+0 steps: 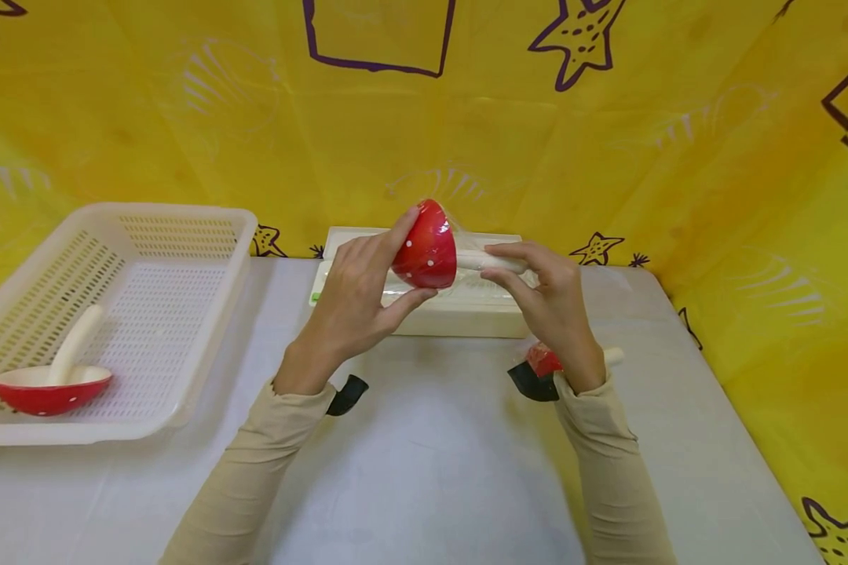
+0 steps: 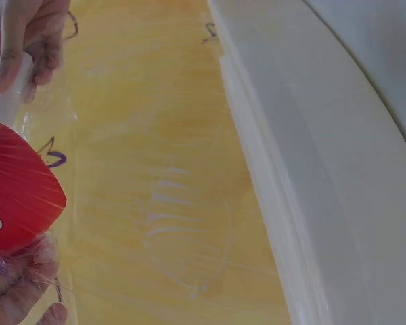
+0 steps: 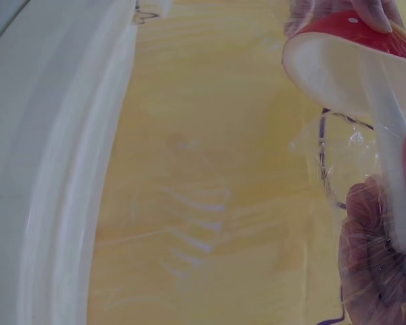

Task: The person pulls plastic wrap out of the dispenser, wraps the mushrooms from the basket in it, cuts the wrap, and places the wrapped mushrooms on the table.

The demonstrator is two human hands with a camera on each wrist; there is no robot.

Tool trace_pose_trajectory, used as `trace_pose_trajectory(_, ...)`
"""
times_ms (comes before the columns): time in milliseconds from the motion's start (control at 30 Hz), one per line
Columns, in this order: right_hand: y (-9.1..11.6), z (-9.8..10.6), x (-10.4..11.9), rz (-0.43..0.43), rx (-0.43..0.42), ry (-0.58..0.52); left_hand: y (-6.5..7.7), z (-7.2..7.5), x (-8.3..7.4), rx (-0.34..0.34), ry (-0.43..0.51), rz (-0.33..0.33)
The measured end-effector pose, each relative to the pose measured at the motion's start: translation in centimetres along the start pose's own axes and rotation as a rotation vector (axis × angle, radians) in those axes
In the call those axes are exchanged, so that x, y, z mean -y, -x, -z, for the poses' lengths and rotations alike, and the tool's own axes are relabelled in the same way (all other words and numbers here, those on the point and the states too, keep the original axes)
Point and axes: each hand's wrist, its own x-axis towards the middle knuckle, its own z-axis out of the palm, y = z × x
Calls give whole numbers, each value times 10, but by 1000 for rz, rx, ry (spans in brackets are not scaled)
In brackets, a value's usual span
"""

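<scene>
A mushroom-shaped ladle [image 1: 427, 251], its red bowl dotted with white and its handle white, is held up sideways over the table. My left hand [image 1: 349, 290] grips the bowl, with the thumb below and the fingers above. My right hand [image 1: 546, 286] pinches the end of the handle between thumb and fingers. Clear plastic film covers the ladle; in the left wrist view it clings in creases over the red bowl [image 2: 20, 193]. Film also spreads around the handle [image 3: 386, 115] and over the right fingers in the right wrist view.
Behind the hands stands a long white cling film dispenser [image 1: 459, 322]. To the left, a white plastic basket [image 1: 169, 209] contains another red ladle [image 1: 53, 400]. A further red ladle in film [image 1: 542, 359] lies on the table, partly hidden by my right wrist. Yellow cloth [image 1: 424, 125] hangs behind.
</scene>
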Motion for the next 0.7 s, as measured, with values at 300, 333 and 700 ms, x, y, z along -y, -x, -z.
trace_pose_trajectory(300,-1,2,6,26,-29,3,1,4,-4,-30,3,-31)
trace_pose_trajectory(333,-1,2,6,26,-33,3,0,5,-5,-32,2,-33)
trace_pose_trajectory(700,2,1,10,32,-53,17,1,8,-9,-54,-4,-50)
